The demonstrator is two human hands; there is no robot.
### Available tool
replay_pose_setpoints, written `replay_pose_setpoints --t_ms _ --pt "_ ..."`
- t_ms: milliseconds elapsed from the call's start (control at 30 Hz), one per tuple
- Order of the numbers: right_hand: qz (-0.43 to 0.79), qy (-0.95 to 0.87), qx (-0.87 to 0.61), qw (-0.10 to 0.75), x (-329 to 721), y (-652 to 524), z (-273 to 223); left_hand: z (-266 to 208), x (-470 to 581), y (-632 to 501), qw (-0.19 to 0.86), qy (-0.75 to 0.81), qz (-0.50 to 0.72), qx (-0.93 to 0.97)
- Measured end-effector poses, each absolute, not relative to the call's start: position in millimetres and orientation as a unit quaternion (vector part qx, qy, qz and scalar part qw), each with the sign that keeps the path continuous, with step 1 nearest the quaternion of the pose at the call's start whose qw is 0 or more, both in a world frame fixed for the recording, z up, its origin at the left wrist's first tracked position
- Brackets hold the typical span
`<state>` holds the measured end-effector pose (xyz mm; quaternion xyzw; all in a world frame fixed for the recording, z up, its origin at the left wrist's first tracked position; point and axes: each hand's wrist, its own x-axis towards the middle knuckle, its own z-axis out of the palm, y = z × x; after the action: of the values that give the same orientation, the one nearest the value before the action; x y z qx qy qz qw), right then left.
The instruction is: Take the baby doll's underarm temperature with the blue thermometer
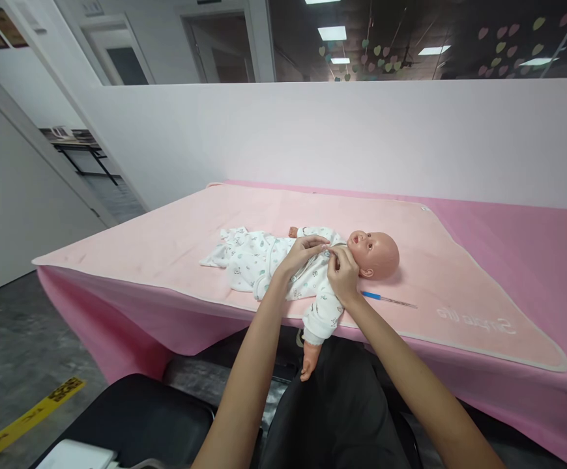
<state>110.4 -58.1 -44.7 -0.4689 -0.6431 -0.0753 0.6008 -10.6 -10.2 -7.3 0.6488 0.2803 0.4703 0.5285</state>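
A baby doll (382,255) lies on its back across the mat, its head toward the right. It wears a white patterned outfit (251,260), and one of its arms hangs over the table's front edge. At the doll's upper chest, close under the chin, both my hands meet on the cloth. My left hand (304,253) rests on the chest with its fingers bent together near the neckline. My right hand (343,273) pinches the fabric by the collar. Exactly what lies between the fingertips is too small to see. A blue-handled thin tool (372,296) lies near my right wrist.
A pale pink mat (459,280) with lettering covers much of the pink tablecloth (532,247). Behind the table stands a white partition (362,137) with glass above. A black chair (137,417) is at the lower left, with a white device (75,456) on it.
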Motion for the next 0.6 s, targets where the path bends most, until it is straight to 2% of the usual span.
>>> replay_pose_setpoints --t_ms 267,467,533,600 --pt "-0.094 -0.658 -0.492 0.561 110 -57 -44 -10 -9 -10 0.503 0.293 0.481 0.655" --pt "-0.094 -0.631 -0.479 0.603 111 -56 -45 -10 -30 -20 0.386 0.291 0.413 0.772" --pt "-0.109 -0.63 -0.468 0.61 112 -55 -45 -14 -36 -26 0.35 0.299 0.439 0.772" --pt "-0.142 -0.65 -0.448 0.598 112 -52 -42 -19 -39 -33 0.266 0.335 0.486 0.762"
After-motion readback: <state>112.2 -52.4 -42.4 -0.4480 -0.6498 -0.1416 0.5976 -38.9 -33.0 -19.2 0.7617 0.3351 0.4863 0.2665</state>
